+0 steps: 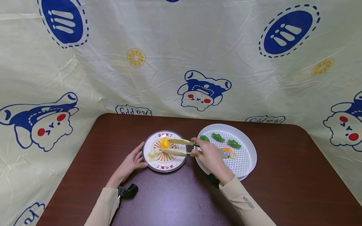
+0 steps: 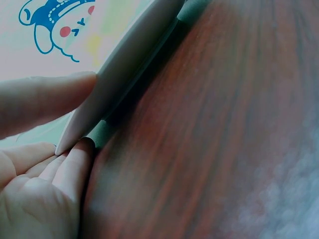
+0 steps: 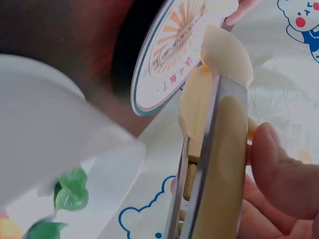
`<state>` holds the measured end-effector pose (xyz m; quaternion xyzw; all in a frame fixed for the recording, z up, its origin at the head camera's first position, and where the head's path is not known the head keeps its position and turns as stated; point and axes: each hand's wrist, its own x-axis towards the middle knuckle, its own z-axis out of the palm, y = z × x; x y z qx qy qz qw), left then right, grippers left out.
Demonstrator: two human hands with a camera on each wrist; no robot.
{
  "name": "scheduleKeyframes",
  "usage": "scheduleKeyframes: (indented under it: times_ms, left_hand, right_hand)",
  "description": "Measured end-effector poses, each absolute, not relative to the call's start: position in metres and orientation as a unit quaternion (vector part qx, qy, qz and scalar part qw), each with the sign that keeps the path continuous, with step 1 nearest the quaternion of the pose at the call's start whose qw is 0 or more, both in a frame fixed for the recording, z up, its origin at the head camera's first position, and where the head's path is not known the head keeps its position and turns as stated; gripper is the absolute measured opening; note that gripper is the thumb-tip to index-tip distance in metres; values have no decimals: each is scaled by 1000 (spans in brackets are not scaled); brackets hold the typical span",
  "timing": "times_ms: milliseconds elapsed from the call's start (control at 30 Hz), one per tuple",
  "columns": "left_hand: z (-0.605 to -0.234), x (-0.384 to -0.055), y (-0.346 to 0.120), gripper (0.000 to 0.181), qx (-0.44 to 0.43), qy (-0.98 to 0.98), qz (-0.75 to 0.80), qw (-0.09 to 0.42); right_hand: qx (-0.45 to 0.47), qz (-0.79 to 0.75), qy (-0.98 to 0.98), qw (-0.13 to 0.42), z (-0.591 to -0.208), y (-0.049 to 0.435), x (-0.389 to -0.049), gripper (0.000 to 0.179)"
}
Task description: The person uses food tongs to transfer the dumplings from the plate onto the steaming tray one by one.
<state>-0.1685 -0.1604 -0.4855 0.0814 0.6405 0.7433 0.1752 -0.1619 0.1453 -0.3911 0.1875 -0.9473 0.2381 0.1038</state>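
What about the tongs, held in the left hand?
No, the right hand holds the tongs while the left hand grips the plate.

free: table [image 1: 167, 201] between forearms [image 1: 105, 202] | tongs [image 1: 178, 142] cross gap between plate [image 1: 178, 160] and basket [image 1: 243, 164] | left grip [image 1: 133, 161] blocks plate's left

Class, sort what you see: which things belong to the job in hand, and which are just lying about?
Belong to the job:
tongs, in the right hand
plate, held by the left hand
yellow piece, at the tongs' tips
pale piece
probably the white tray with its green pieces

Just there, it seems:
patterned sheet, behind the table
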Motion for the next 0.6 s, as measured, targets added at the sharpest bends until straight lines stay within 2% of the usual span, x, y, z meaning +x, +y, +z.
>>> scheduleKeyframes:
  times_ms: [600]
  left_hand:
    - [-487,-167,-161,94,91,642,742,170]
  right_hand:
    - [184,263,-939,124,-381,181,-153,43]
